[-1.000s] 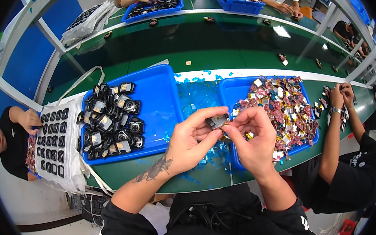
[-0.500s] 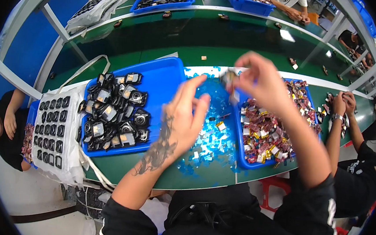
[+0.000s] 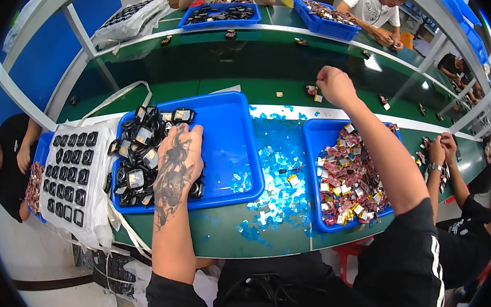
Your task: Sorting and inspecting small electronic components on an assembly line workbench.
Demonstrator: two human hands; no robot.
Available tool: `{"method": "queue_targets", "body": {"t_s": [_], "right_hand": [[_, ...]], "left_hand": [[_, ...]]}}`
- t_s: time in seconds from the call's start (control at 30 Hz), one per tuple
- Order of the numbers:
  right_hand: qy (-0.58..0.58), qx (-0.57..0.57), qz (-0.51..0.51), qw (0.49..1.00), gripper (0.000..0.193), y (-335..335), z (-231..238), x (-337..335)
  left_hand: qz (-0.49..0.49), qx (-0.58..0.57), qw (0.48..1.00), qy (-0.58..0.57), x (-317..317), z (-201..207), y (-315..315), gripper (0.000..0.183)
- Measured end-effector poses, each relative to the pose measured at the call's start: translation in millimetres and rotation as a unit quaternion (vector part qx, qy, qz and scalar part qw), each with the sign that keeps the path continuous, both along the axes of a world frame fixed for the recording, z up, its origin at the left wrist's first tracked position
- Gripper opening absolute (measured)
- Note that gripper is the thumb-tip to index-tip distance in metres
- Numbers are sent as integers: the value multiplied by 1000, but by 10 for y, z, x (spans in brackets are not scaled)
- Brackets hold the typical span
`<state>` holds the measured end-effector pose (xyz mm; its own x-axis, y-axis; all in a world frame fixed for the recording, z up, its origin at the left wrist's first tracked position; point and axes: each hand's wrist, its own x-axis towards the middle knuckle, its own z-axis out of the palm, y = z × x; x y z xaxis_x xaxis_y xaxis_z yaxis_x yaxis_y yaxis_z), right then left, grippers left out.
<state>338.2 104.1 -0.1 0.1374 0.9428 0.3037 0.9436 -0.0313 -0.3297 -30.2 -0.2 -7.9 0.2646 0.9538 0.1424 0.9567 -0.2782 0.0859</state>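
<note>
My left hand (image 3: 182, 148) reaches down into a heap of black plastic housings (image 3: 143, 137), some with a round, lens-like part, in the left half of a blue tray (image 3: 219, 195). Its fingertips are hidden behind the back of the hand, so any grip is not visible. Over the green conveyor belt, my right hand (image 3: 337, 87) is raised with its fingers curled in and nothing showing in them. Just beside and below it, a small dark assembly with a white-and-yellow piece (image 3: 315, 93) lies on the belt.
Right of centre stands a blue tray (image 3: 316, 217) of reddish circuit boards with battery-like pieces. Blue film scraps (image 3: 280, 185) litter the table between the trays. A padded sheet (image 3: 88, 213) with rows of black housings lies left. Co-workers sit across the belt and at both sides.
The small assembly has left my right hand and lies on the belt; that hand has moved farther away. My left hand has moved left from the scraps to the black housings.
</note>
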Motion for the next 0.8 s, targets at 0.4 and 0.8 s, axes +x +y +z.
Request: {"method": "queue_targets", "body": {"t_s": [0.4,0.8], "right_hand": [[-107,-120,366,917,17,-1468,156,-1014],[43,-97,306,946,19,-1502,293,-762]], "left_hand": [[6,91,985,-149,44,-68,154,46],[-73,-344,582,-733,726,14,-122,30]]}}
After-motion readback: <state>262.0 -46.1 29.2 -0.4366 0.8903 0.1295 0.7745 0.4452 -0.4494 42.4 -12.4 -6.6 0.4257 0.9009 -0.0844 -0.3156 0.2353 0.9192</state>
